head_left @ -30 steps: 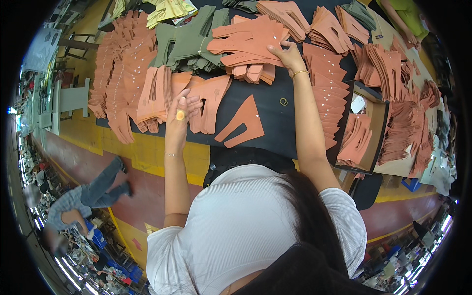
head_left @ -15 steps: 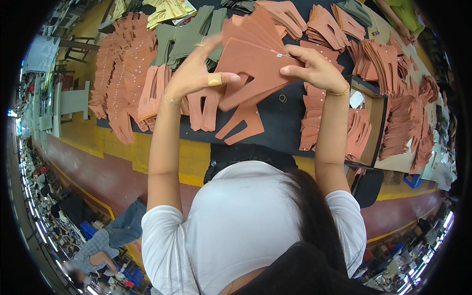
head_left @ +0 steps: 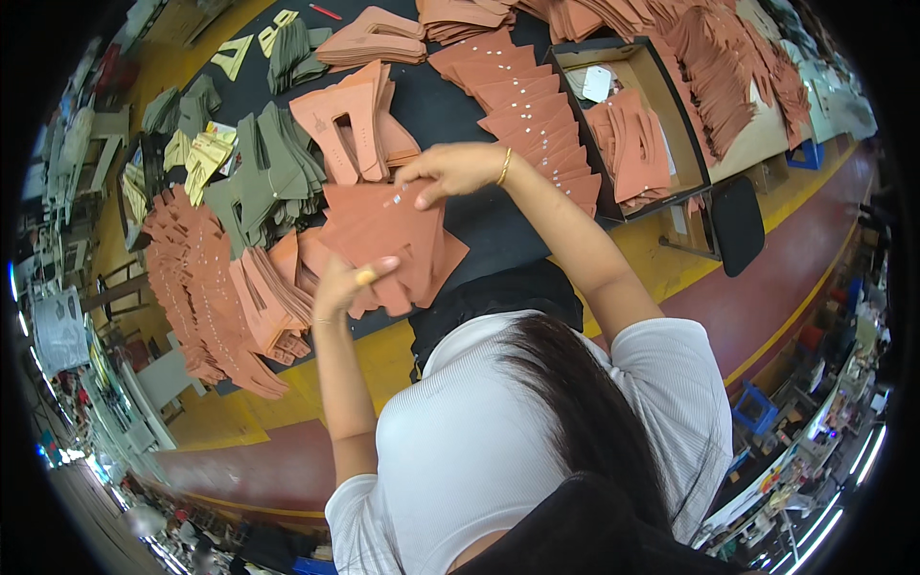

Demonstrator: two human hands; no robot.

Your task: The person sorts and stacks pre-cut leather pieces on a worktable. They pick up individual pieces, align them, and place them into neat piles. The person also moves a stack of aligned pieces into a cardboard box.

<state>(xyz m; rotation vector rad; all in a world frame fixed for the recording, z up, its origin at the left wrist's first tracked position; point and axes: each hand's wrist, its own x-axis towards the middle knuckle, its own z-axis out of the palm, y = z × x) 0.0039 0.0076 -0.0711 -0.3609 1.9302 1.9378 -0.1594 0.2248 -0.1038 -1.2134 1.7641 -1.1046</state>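
Both my hands hold a stack of flat terracotta cut pieces [head_left: 379, 227], leather-like and slightly fanned, low over the dark table [head_left: 484, 235]. My left hand [head_left: 350, 286] grips the near left edge, its thumb on top with a yellowish plaster round it. At the far right corner my right hand [head_left: 455, 172] closes on the stack, thumb above, beside a small white label. Just beyond lies a pile of slotted terracotta pieces [head_left: 342, 120]. A bundle of narrow terracotta strips [head_left: 271, 297] lies left of my left hand. The fingers beneath the stack are hidden.
Grey-green cut pieces [head_left: 264, 172] and yellow pieces [head_left: 209, 153] lie on the left. Overlapping rows of labelled terracotta pieces [head_left: 537, 115] run along the right. An open box [head_left: 692, 158] of pieces stands at the right edge, with more piles beyond it. A red pen [head_left: 326, 11] lies far back.
The stack has come down and left, nearer the table, and both hands moved with it. My left hand has closed on its edge. The view has turned, shifting the whole table.
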